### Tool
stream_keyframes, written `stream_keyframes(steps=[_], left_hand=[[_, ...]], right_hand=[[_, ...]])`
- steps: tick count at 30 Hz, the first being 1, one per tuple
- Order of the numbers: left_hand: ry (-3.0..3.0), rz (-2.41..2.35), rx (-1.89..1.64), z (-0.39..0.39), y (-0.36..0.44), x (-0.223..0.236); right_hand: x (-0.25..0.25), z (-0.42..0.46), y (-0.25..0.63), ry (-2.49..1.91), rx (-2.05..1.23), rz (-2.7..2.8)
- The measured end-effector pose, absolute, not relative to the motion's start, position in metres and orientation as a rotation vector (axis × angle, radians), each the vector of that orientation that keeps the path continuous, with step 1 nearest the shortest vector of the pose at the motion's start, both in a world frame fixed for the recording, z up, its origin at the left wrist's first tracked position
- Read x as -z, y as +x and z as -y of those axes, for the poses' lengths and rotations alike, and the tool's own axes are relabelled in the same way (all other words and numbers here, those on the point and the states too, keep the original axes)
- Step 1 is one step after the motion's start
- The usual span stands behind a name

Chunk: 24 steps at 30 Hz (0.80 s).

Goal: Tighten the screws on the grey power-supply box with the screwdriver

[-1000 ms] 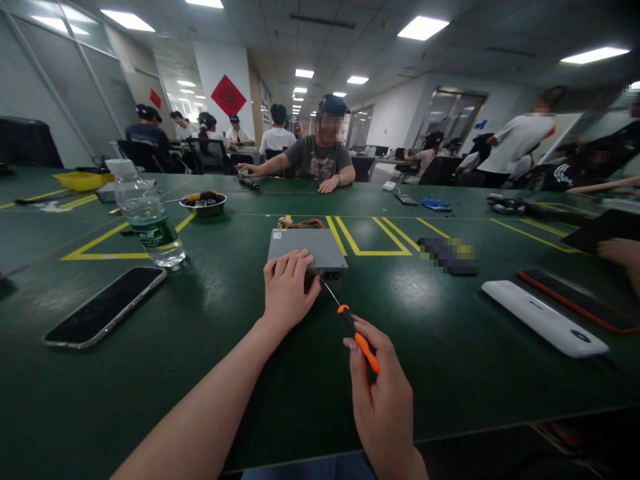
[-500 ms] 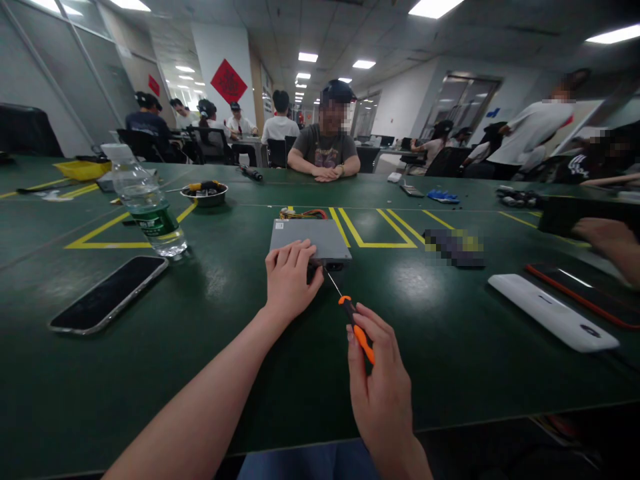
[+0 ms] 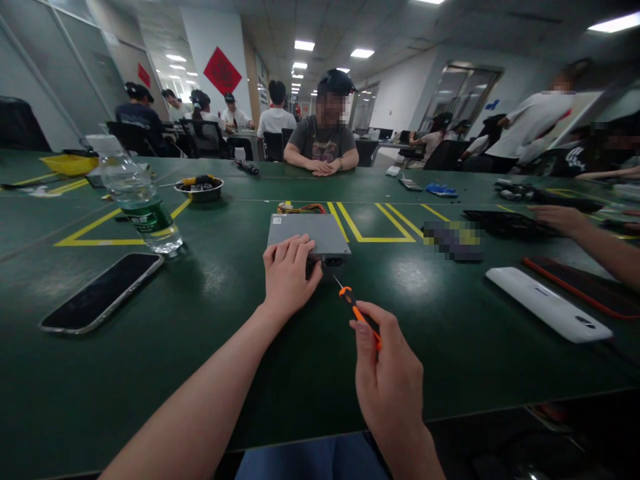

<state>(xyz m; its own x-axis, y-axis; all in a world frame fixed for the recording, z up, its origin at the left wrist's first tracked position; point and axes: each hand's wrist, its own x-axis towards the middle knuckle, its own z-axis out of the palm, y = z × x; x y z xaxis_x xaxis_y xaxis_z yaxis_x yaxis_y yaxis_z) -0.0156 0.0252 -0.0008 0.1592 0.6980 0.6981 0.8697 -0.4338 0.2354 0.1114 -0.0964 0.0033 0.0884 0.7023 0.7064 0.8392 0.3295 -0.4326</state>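
A grey computer power supply (image 3: 325, 235) lies on the green table, with coloured cables at its far side and a black socket in its near face. My left hand (image 3: 289, 272) grips its near left part, fingers on top and thumb at the near face. In my right hand (image 3: 389, 353) is a screwdriver (image 3: 356, 308) with an orange and black handle, held between thumb and fingers. Its thin shaft points up and left, and the tip appears a little short of the power supply's near face.
A water bottle (image 3: 143, 207) and a phone (image 3: 103, 293) are at the left, with a metal bowl (image 3: 199, 193) beyond. To the right lie a white device (image 3: 547, 303) and an orange-edged phone (image 3: 583, 287). Another person's hand (image 3: 565, 219) reaches in there. A person (image 3: 320, 140) sits opposite.
My right hand has drawn back towards me and right with the screwdriver, its tip moving off the power supply. At the right, another person's hand has lowered a dark flat object to the table.
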Motion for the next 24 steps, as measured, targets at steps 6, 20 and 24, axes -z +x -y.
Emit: stream_keyframes(steps=[6,20,24], left_hand=[[-2.212,1.481,1.145,-0.026,-0.016,0.002],[-2.239,1.458,1.104,-0.025,-0.016,0.001],[-2.23,1.456,1.095,-0.026,-0.017,0.002]], right_hand=[[-0.008,0.097,0.112,-1.289,0.271,1.792],[-0.014,0.1,0.106,-1.292,0.446,1.918],[-0.02,0.093,0.112,-1.415,0.413,1.775]])
